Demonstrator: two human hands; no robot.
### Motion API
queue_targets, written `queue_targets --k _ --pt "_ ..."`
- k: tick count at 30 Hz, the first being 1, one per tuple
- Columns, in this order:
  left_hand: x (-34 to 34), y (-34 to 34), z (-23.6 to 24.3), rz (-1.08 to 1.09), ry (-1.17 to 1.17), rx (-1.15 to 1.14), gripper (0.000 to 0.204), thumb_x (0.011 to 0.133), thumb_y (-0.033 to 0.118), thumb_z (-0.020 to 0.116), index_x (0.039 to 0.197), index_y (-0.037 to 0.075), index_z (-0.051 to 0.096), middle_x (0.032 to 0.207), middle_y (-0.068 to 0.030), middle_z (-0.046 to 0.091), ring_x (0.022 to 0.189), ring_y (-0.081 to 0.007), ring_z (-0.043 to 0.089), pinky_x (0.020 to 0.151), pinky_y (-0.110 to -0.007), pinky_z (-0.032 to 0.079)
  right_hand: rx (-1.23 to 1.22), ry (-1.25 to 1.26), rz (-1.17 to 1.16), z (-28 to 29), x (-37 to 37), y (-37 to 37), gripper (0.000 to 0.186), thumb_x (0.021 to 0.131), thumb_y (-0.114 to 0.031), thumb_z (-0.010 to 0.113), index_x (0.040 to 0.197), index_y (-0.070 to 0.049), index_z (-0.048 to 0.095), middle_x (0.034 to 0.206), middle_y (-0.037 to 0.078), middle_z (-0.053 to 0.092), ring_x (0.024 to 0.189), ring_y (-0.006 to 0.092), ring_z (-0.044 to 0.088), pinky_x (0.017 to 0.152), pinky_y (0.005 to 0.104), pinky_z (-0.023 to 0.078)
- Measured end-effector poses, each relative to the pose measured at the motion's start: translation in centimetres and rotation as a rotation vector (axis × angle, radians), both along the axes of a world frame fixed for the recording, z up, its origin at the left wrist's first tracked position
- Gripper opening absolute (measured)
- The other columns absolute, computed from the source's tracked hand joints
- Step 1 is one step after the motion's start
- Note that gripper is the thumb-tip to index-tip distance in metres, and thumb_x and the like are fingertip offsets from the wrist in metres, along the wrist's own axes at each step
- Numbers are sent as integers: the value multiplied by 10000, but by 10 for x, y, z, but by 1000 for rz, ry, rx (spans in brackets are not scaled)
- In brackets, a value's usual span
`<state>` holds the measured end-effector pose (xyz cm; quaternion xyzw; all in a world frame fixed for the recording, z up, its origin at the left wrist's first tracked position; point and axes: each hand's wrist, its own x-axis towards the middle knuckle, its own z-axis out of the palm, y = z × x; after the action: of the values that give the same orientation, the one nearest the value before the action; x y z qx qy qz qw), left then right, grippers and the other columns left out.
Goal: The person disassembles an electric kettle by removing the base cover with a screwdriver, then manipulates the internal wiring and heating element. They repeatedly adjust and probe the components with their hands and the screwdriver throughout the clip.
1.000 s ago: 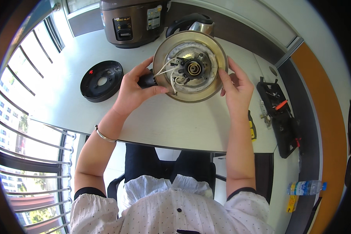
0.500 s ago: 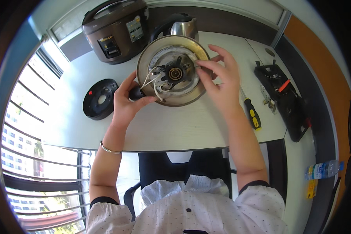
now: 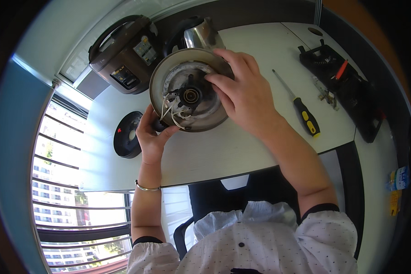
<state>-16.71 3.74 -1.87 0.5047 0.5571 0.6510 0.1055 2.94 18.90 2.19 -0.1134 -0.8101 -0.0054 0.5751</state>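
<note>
A metal electric kettle body [image 3: 162, 75] is held with its underside facing me. In its middle sits a black round connector [image 3: 190, 96] with a coiled ring, and loose white wires [image 3: 169, 109] run out at its lower left. My left hand [image 3: 151, 141] is closed on the kettle's lower left side, around a black part by the rim. My right hand [image 3: 246, 91] reaches over the right side. Its index finger and thumb come together beside the connector, while the other fingers lie near the upper rim. Whatever is between the fingertips is too small to make out.
A black round cover [image 3: 129, 137] lies left. Behind stand a brown rice cooker [image 3: 123, 59] and another metal kettle [image 3: 203, 34]. To the right are a black-and-yellow screwdriver [image 3: 306, 116], small metal parts [image 3: 326, 96] and an open black tool case [image 3: 360, 105] with a red-handled tool.
The view has shifted and tilted. My right hand has moved inward over the underside, its fingertips closer to the connector. My left hand keeps its hold on the kettle.
</note>
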Motion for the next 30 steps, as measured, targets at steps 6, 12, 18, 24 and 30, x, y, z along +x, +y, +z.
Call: queue_targets --k 6,12,18,24,30 --pt "3 1 -5 25 60 14 797 607 24 840 1290 -73 439 1027 -90 636 927 -138 588 853 -260 461 -64 -26 -11 0 2 -4 186 649 -25 681 832 -20 652 1181 121 522 1046 289 508 746 338 509" --pt "5 1 -7 52 122 20 811 608 45 847 1295 -70 433 1012 -95 638 920 -141 593 852 -264 467 -68 -9 12 0 2 -3 206 634 15 677 834 8 629 1181 138 514 1056 317 492 808 371 485" --pt "4 1 -9 70 123 17 827 601 75 858 1295 -73 433 1008 -94 640 918 -141 595 856 -264 463 -102 -8 46 0 2 -4 204 626 45 670 819 6 618 1206 140 494 1066 332 480 848 383 462" --pt "6 1 -5 110 189 -10 813 593 122 868 1267 -78 461 971 -78 648 898 -125 591 847 -256 455 -158 0 91 1 2 -3 219 606 76 671 793 -9 597 1238 140 476 1076 344 470 874 395 439" --pt "10 0 -1 115 202 -20 794 585 130 868 1260 -44 487 936 -64 649 860 -109 587 820 -246 458 -176 15 132 0 0 -2 236 596 99 664 781 -21 583 1249 148 476 1081 360 465 875 405 435"
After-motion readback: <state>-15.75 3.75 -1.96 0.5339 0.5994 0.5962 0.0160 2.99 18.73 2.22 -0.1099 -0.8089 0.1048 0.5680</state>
